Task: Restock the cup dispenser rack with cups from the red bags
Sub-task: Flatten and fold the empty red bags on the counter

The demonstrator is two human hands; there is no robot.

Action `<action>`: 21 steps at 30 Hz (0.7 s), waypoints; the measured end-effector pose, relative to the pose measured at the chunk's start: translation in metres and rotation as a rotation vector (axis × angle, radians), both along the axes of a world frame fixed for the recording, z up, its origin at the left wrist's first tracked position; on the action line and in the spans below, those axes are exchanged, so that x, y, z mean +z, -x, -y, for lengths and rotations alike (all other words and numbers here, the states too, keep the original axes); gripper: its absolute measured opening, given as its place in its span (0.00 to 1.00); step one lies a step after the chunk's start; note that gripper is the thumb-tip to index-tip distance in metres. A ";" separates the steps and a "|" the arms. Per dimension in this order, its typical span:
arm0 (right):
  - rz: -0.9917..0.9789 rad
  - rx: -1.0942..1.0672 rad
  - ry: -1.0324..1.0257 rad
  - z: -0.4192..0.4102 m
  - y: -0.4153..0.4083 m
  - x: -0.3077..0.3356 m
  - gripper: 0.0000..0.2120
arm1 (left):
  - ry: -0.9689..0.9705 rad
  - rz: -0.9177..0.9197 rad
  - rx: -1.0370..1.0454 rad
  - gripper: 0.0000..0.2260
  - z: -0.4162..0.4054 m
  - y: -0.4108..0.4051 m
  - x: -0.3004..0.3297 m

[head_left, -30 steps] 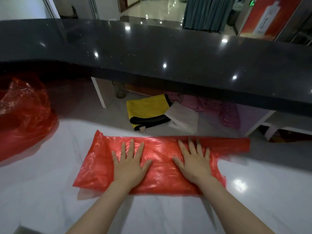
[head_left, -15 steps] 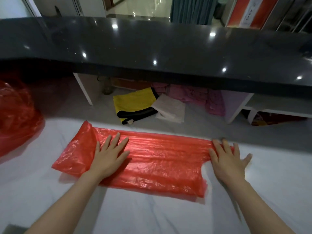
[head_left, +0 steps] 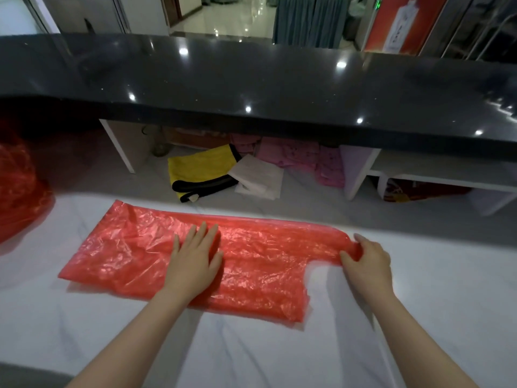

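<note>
two red bags (head_left: 156, 247) (head_left: 19, 191), two hands (head_left: 193, 261) (head_left: 366, 261), one yellow cloth (head_left: 198, 169), one white cloth (head_left: 260, 177).

My right hand (head_left: 365, 261), flat on the red bag (head_left: 134, 247) a second ago, slid out to its handle end and now pinches it. My left hand (head_left: 194, 260) went left, then returned to mid-bag.

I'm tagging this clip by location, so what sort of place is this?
Probably behind a reception or service counter: a raised black counter over a white worktop, cloths stored on the shelf beneath, and a polished lobby floor beyond.
</note>
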State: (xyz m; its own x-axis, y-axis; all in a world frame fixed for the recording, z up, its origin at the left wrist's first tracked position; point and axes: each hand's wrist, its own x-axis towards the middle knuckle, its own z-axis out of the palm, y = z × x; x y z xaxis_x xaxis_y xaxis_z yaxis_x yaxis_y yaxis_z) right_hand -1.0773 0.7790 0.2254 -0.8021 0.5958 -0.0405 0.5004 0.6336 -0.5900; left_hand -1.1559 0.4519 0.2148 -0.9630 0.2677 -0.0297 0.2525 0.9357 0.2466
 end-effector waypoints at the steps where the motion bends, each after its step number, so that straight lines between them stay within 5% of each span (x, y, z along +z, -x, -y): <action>1: 0.044 0.037 0.000 -0.001 -0.003 0.002 0.23 | 0.007 0.012 -0.009 0.28 -0.008 -0.002 -0.002; 5: -0.014 0.033 0.214 -0.003 -0.005 0.014 0.08 | 0.045 0.021 -0.107 0.30 -0.039 -0.011 -0.003; 10: -0.251 -0.172 0.953 -0.004 0.000 0.027 0.05 | 0.054 0.058 -0.229 0.30 -0.074 -0.019 -0.007; 15: -0.318 -0.278 0.863 0.000 0.007 0.018 0.15 | 0.074 0.100 -0.225 0.30 -0.085 -0.020 -0.019; 21: -0.385 -0.346 1.157 0.011 0.001 0.014 0.15 | 0.116 0.059 -0.199 0.32 -0.093 -0.022 -0.026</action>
State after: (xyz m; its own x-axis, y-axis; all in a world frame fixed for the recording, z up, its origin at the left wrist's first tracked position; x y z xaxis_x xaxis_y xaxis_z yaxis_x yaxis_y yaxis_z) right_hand -1.0780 0.7676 0.2394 -0.6880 0.5484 -0.4753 0.2095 -0.4770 -0.8536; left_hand -1.1339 0.5447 0.1884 -0.8874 0.4434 -0.1262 0.4230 0.8919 0.1599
